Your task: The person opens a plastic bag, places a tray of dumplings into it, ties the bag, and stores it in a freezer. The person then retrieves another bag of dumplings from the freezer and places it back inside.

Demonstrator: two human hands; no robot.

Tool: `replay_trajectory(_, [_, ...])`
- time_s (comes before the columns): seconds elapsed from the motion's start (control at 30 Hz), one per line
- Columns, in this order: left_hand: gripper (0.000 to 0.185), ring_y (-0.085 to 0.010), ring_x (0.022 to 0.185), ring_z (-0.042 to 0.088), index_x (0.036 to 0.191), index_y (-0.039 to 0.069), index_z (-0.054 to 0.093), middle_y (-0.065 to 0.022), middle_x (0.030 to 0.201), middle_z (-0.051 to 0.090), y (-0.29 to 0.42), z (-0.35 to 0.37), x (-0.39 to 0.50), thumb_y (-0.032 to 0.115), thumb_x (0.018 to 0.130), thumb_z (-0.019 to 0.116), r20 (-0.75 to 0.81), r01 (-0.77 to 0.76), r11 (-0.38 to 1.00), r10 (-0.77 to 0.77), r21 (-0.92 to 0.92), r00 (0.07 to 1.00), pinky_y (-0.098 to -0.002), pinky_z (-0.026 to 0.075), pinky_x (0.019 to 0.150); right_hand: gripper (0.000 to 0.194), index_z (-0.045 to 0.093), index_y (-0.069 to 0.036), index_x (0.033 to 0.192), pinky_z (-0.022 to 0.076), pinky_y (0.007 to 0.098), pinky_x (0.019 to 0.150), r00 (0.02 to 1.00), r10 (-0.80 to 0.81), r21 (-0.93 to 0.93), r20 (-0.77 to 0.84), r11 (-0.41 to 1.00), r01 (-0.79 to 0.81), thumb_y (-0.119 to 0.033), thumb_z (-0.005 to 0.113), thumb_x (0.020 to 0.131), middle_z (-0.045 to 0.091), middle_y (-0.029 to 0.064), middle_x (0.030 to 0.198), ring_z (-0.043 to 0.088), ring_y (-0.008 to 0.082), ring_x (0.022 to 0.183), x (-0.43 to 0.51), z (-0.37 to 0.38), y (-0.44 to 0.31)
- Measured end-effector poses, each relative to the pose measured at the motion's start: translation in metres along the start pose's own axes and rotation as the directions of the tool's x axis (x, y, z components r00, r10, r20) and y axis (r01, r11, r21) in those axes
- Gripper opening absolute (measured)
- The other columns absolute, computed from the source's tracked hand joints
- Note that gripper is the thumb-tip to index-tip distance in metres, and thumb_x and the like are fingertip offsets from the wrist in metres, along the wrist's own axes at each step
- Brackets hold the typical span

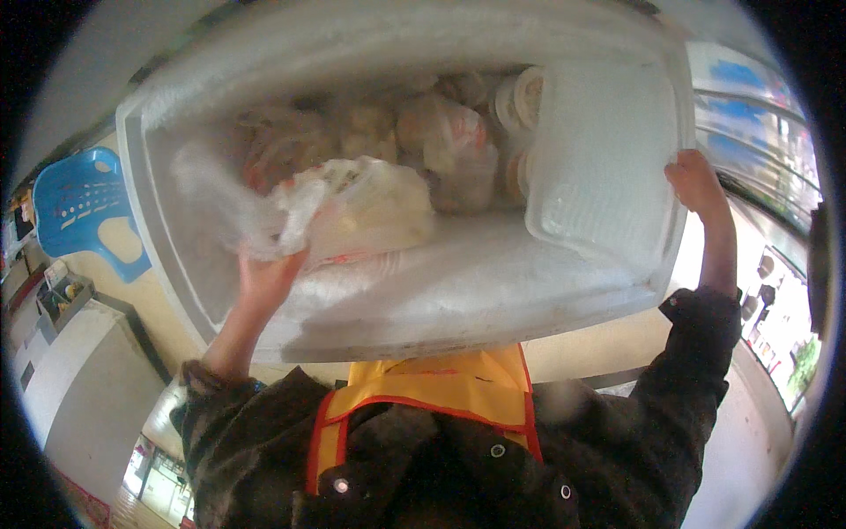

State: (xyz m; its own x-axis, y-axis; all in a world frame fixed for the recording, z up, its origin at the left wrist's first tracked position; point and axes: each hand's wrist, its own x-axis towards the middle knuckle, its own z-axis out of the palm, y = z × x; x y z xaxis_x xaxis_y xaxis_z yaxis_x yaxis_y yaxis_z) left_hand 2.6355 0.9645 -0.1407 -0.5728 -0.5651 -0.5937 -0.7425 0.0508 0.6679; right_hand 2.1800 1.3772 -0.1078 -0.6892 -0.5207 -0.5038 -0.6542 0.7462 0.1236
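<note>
An open chest freezer with frosted white walls lies before me. My left hand reaches over its near side and grips the gathered top of a whitish plastic bag. Pale contents show through the bag, but I cannot tell what they are. The bag's loose end is blurred. My right hand is curled at the freezer's right rim, fingers closed on the edge. Beside it, inside the freezer, is the raised step, coated with frost.
More plastic bags fill the freezer floor, their contents unclear. Round white tubs stand against the step. Left of the freezer is a blue plastic chair, with a grey box on a white surface nearer me. Glass panels rise at right.
</note>
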Motion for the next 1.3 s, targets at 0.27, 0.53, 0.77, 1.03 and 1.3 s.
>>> replay_trajectory(0.27, [0.041,-0.0162,0.088,0.060,0.117,0.001,0.061,-0.0060,0.100,0.063,-0.013,-0.035,-0.051,0.008,0.078,0.072,-0.462,-0.160,0.942,0.006,-0.295,0.887,-0.0294,0.049,0.075,0.015,0.051,-0.006,0.072,0.0318,0.0293,0.037,0.974,-0.218,0.521,0.066,0.840,0.153,-0.017,0.061,0.076,0.047,0.0046,0.056,0.046,0.0153,0.042,0.012,0.070,0.008])
replay_trajectory(0.53, [0.036,-0.0158,0.090,0.058,0.117,-0.001,0.061,-0.0050,0.101,0.062,-0.037,-0.053,-0.039,0.018,0.087,0.067,-0.601,-0.167,0.900,-0.123,-0.404,0.789,-0.0285,0.047,0.078,0.059,0.059,-0.014,0.123,0.0491,0.0363,0.088,0.977,-0.125,0.667,0.173,0.745,-0.023,-0.001,0.074,0.068,0.063,0.0083,0.115,0.060,0.0255,0.106,-0.043,0.079,0.001])
replay_trajectory(0.77, [0.037,-0.0211,0.106,0.060,0.124,0.003,0.056,-0.0084,0.115,0.062,-0.020,-0.065,-0.007,0.024,0.094,0.062,-0.418,-0.249,0.530,-0.227,-0.811,0.880,-0.0380,0.049,0.090,0.043,0.060,-0.009,0.125,0.0497,0.0324,0.085,0.997,0.072,0.866,0.028,0.497,-0.060,-0.012,0.066,0.083,0.067,0.0088,0.111,0.062,0.0202,0.105,-0.105,0.060,-0.038])
replay_trajectory(1.03, [0.043,-0.0390,0.126,0.048,0.135,-0.002,0.042,-0.0220,0.134,0.050,-0.096,-0.073,0.081,0.019,0.099,0.050,-0.283,-0.217,0.291,-0.206,-0.932,0.937,-0.0568,0.038,0.108,0.044,0.058,-0.002,0.122,0.0461,0.0284,0.062,0.805,0.113,0.793,0.582,-0.296,-0.532,-0.035,0.056,0.093,0.062,0.0080,0.083,0.057,0.0174,0.070,-0.124,0.024,-0.088])
replay_trajectory(1.3, [0.044,-0.0415,0.132,0.040,0.137,0.002,0.042,-0.0223,0.138,0.046,-0.139,-0.065,0.107,0.026,0.101,0.040,-0.093,-0.015,0.207,-0.373,-0.978,0.923,-0.0578,0.031,0.111,0.050,0.058,0.001,0.118,0.0425,0.0267,0.053,0.617,-0.246,0.526,0.747,-0.349,-0.776,-0.040,0.060,0.090,0.057,0.0064,0.075,0.051,0.0162,0.058,-0.085,0.028,-0.102])
